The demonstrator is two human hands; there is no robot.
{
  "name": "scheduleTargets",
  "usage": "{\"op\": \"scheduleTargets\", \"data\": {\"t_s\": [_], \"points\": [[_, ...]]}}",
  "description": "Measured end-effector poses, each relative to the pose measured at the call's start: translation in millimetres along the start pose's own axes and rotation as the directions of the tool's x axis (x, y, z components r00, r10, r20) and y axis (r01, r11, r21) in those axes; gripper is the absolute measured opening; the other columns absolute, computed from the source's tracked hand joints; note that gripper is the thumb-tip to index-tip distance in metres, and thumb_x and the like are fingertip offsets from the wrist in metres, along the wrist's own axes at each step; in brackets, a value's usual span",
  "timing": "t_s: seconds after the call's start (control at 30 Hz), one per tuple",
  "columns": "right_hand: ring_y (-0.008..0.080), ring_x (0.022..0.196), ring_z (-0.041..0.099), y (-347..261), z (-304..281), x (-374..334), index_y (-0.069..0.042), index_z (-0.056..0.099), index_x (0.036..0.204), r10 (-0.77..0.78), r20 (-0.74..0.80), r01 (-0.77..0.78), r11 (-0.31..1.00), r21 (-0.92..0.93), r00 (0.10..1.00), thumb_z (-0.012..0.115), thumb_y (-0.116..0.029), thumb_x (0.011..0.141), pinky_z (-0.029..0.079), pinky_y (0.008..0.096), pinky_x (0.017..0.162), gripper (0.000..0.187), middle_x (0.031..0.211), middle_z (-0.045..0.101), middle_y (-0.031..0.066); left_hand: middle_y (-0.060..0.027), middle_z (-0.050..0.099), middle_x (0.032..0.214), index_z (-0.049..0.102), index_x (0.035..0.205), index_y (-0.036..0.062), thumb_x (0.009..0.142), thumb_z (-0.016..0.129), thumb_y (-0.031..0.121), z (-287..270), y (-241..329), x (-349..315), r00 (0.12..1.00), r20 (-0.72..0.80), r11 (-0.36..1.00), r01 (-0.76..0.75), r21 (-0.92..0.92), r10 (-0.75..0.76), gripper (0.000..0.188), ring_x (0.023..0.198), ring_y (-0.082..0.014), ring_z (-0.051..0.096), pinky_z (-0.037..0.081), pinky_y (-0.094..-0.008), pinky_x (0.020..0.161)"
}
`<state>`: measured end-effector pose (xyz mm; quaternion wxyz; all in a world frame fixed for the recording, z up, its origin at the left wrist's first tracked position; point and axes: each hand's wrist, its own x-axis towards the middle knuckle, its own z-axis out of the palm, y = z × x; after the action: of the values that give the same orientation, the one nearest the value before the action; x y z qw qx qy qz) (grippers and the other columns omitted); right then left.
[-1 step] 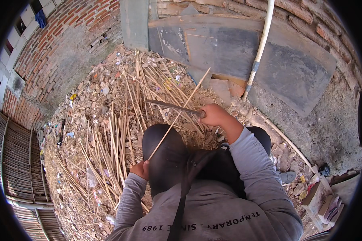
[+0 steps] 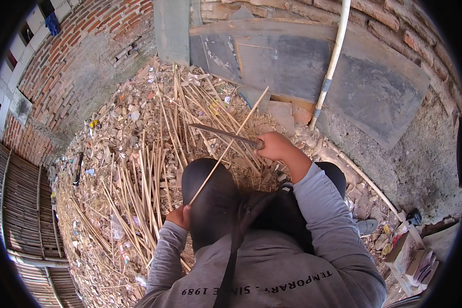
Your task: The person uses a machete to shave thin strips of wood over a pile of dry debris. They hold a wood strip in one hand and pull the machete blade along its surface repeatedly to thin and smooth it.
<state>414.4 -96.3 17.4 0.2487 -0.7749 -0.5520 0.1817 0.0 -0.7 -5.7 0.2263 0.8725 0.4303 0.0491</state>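
Left hand (image 2: pixel 178 216) wrapped round the lower end of a thin pale stick (image 2: pixel 251 110), which slants up and away to the right, passing above or against the left knee (image 2: pixel 205 177); contact there can't be told. Right hand (image 2: pixel 276 147) gripping the handle of a long dark knife (image 2: pixel 215 130), blade pointing left and crossing the stick partway up; can't tell if the edge touches it. Stick's far end looks unsupported. More loose sticks (image 2: pixel 145 177) lie in rough bunches on the littered ground (image 2: pixel 105 136), left of and ahead of the knees. Grey boards (image 2: pixel 303 64) lean on the brick wall behind, with a white pipe (image 2: pixel 337 51) in front. Risks, my judgement: stick is held at one end only, so a push from the blade could swing or roll it and the edge could skid off. Blade running down the stick would head for the knee and the left hand, both in line with it. Thin stick may bend or snap under force. Long blade could also catch the loose sticks beyond, uneven rubble giving poor footing.
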Motion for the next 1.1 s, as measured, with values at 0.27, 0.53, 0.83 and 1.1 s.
{"op": "scheduleTargets", "data": {"t_s": [0.27, 0.53, 0.83, 1.1], "points": [[0.0389, 0.085, 0.064, 1, -1, 1, 0.001, 0.065, 0.099, 0.033, -0.012, -0.032, 0.994, 0.105, 0.999, 0.074, -0.036, 0.074, 0.050, 0.0431, 0.076, 0.045, 0.085, 0.065, 0.0237, -0.0272, 0.063, 0.078, 0.063, 0.092, 0.0038, 0.099, 0.035, 0.042, 1, 0, 0, 1.000, -0.018, 1.000, -0.008, 0.009, 0.009, 0.048, 0.078, -0.0482, 0.061, 0.047, -0.0531, 0.069], [0.0385, 0.091, 0.064, -1, 1, 1, -0.002, 0.066, 0.098, 0.010, 0.043, -0.013, 0.998, 0.061, 0.999, 0.073, -0.034, 0.072, 0.050, 0.0432, 0.080, 0.041, 0.091, 0.066, 0.0234, -0.0268, 0.063, 0.077, 0.064, 0.093, 0.0055, 0.098, 0.037, 0.042, 3, -2, 0, 0.999, -0.039, 1.000, -0.013, -0.021, 0.012, 0.046, 0.077, -0.0485, 0.061, 0.048, -0.0538, 0.068], [0.0398, 0.088, 0.064, 4, 8, 3, -0.002, 0.066, 0.093, -0.037, 0.058, 0.032, 0.995, 0.097, 0.998, 0.073, -0.033, 0.072, 0.050, 0.0444, 0.077, 0.037, 0.087, 0.066, 0.0229, -0.0264, 0.062, 0.076, 0.063, 0.092, 0.0046, 0.099, 0.035, 0.043, 3, 1, -1, 0.998, -0.057, 0.999, -0.027, -0.026, 0.026, 0.048, 0.077, -0.0479, 0.061, 0.048, -0.0520, 0.068], [0.0388, 0.089, 0.064, -1, 4, 0, -0.003, 0.067, 0.096, -0.031, 0.071, 0.023, 0.994, 0.107, 0.997, 0.074, -0.033, 0.073, 0.050, 0.0435, 0.079, 0.038, 0.090, 0.067, 0.0225, -0.0257, 0.061, 0.073, 0.062, 0.089, 0.0018, 0.101, 0.033, 0.045, 4, -1, -2, 0.997, -0.066, 0.998, -0.045, -0.031, 0.043, 0.054, 0.076, -0.0467, 0.061, 0.046, -0.0487, 0.066]]}}
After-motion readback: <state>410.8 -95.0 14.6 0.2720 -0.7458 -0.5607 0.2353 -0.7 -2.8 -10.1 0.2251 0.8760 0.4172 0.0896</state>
